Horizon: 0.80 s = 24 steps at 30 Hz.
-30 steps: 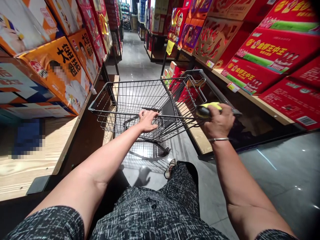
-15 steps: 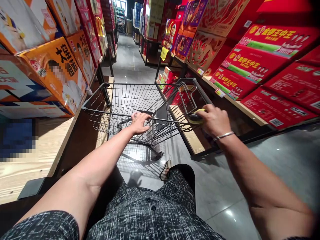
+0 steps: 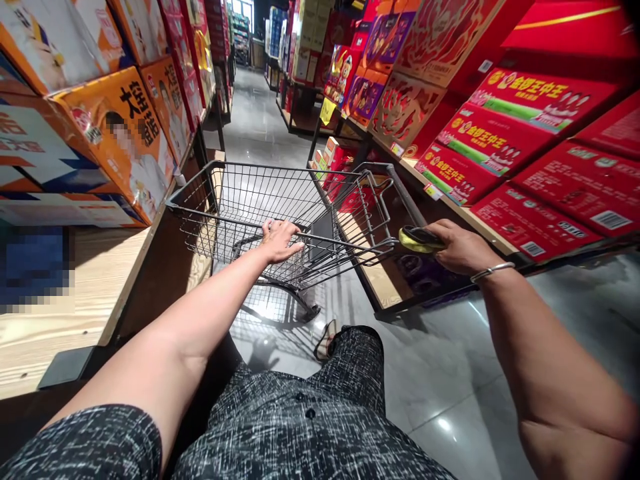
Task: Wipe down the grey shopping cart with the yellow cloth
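A black wire shopping cart stands side-on ahead of me, and its basket looks bare. My left hand is closed over the near side rim of the basket, fingers over the bar and thumb pointing right. At the right end, my right hand grips the yellow-and-black end of the cart's handle. A bracelet sits on that wrist. The right fingertips are partly hidden behind the handle end.
Orange boxes are stacked on a wooden shelf at the left. Red boxes and patterned gift boxes fill the right shelf. A tiled aisle runs ahead between shelves. My sandalled foot is near the cart's wheels.
My right hand has moved to the right and slightly down with the handle end. The left hand stays on the rim. The view has shifted slightly.
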Each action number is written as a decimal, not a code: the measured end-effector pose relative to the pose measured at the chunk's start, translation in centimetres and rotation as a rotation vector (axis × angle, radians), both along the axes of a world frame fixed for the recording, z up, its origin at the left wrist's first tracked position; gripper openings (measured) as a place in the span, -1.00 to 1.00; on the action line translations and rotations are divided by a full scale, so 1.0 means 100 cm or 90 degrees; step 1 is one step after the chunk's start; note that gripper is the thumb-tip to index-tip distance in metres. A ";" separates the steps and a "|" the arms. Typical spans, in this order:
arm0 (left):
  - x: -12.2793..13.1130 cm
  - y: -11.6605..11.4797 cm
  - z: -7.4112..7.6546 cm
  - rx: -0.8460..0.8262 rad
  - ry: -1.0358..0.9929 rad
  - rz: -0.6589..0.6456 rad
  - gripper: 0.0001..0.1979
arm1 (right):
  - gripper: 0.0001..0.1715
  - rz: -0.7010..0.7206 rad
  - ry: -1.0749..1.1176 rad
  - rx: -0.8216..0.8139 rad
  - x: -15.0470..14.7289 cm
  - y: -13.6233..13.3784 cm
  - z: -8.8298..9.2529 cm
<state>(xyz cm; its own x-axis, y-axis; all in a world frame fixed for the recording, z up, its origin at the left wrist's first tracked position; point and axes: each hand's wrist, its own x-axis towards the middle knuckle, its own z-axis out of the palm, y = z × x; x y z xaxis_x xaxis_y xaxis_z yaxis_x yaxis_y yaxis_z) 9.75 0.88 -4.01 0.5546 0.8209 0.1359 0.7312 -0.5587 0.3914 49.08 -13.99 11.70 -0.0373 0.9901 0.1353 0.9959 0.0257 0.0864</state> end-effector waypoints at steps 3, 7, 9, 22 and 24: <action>-0.005 0.005 -0.001 0.004 0.016 -0.003 -0.53 | -0.66 0.016 -0.006 -0.009 -0.011 -0.006 0.003; -0.017 0.015 -0.001 0.000 0.049 0.028 -0.42 | -0.50 0.039 -0.033 0.006 -0.040 -0.021 0.000; -0.023 0.020 0.001 -0.019 0.072 0.063 -0.33 | -0.32 0.070 -0.038 0.023 -0.058 -0.029 -0.005; 0.027 -0.042 0.022 -0.056 -0.031 -0.068 -0.51 | -0.47 0.372 -0.215 0.041 -0.167 -0.003 -0.032; 0.027 -0.041 0.022 -0.065 -0.058 -0.050 -0.58 | -0.54 0.385 -0.230 0.033 -0.175 -0.006 -0.029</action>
